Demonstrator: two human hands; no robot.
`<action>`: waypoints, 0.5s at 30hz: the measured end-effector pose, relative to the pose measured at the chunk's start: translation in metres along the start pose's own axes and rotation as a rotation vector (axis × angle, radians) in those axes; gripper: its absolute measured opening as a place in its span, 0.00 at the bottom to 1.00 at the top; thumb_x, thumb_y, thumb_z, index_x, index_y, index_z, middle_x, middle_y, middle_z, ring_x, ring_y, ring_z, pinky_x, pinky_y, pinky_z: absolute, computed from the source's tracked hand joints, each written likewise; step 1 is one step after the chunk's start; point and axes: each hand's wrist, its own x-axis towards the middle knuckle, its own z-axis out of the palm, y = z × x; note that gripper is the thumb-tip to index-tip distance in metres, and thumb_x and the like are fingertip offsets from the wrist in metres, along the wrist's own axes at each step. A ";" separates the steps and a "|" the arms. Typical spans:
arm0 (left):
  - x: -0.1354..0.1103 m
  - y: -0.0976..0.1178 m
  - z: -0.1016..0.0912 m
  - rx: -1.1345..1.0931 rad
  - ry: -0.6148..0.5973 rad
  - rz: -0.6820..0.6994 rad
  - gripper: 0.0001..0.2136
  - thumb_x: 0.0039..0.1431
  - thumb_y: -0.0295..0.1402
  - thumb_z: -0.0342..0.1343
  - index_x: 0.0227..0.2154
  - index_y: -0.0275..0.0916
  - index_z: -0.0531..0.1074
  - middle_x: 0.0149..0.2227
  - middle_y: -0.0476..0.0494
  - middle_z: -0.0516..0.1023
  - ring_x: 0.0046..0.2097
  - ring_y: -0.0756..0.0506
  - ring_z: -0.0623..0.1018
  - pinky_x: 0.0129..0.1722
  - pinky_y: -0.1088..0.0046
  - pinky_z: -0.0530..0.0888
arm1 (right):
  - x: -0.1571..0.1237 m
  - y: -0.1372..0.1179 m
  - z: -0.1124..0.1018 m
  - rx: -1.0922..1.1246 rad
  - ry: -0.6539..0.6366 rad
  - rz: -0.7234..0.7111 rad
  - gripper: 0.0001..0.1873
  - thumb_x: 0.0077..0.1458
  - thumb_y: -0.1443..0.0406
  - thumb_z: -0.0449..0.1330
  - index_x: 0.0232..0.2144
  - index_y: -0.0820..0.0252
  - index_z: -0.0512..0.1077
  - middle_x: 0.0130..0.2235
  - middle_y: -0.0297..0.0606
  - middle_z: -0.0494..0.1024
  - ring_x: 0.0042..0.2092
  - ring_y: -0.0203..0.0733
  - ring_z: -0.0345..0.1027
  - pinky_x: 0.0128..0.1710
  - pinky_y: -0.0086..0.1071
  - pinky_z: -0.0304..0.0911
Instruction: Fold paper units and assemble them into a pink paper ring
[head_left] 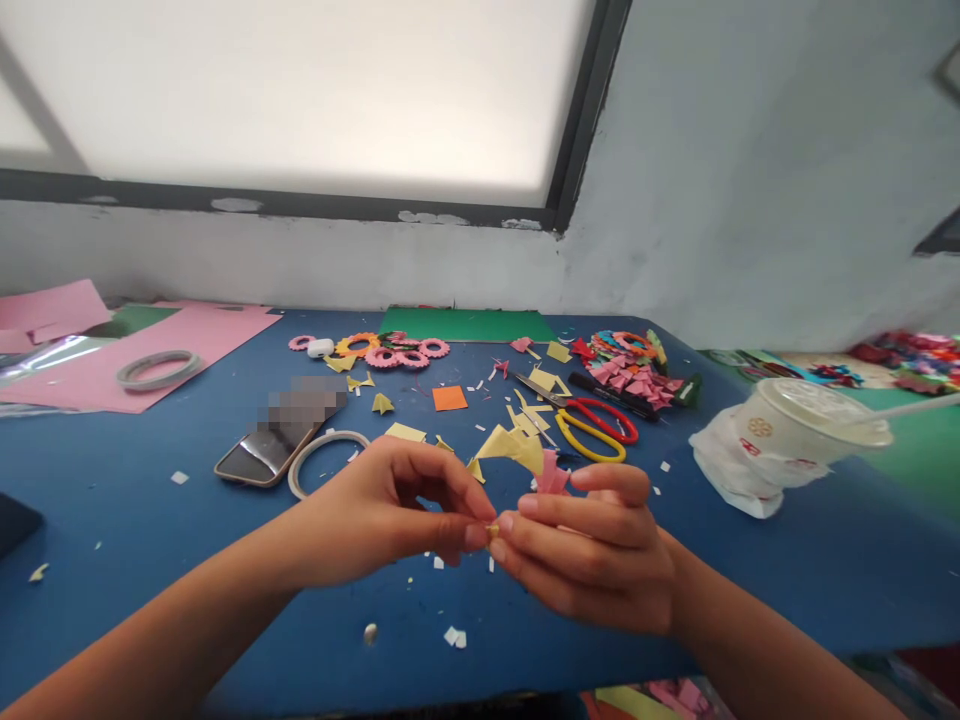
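Observation:
My left hand [397, 510] and my right hand [592, 550] meet fingertip to fingertip above the blue table [112, 520]. Both pinch a tiny yellow paper bit [493, 530] between them. A folded pink paper piece [553, 474] sticks up from my right hand's fingers. Just behind the hands lie yellow folded paper pieces [514, 446]. Red and yellow scissors [596, 425] rest on the table beyond my right hand.
A phone [266, 450] and a tape ring [326, 455] lie left of centre. Pink and orange paper rings [390, 350], a green sheet [469, 325], pink sheets [112, 350] and a pile of pink cut pieces [634, 380] sit further back. A lidded cup [806, 425] stands at right. Paper scraps litter the table.

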 end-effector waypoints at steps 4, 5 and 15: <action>0.001 -0.001 0.002 -0.004 0.095 0.016 0.02 0.47 0.25 0.62 0.26 0.37 0.75 0.22 0.53 0.75 0.25 0.55 0.74 0.26 0.85 0.73 | 0.002 0.001 0.005 0.105 0.005 0.157 0.07 0.53 0.72 0.59 0.31 0.55 0.74 0.31 0.25 0.79 0.37 0.29 0.71 0.45 0.30 0.59; 0.000 -0.002 0.002 0.031 0.146 0.044 0.02 0.47 0.26 0.62 0.26 0.38 0.76 0.23 0.52 0.76 0.25 0.55 0.74 0.26 0.84 0.74 | 0.002 0.001 0.008 0.172 0.025 0.254 0.06 0.53 0.72 0.59 0.31 0.55 0.73 0.30 0.26 0.79 0.35 0.30 0.71 0.44 0.31 0.60; -0.001 -0.007 0.003 0.270 0.389 0.165 0.09 0.48 0.33 0.62 0.35 0.42 0.77 0.29 0.47 0.80 0.27 0.50 0.78 0.26 0.78 0.77 | 0.006 -0.006 0.018 0.926 0.042 1.299 0.06 0.48 0.65 0.63 0.33 0.54 0.72 0.26 0.28 0.73 0.26 0.31 0.67 0.22 0.24 0.66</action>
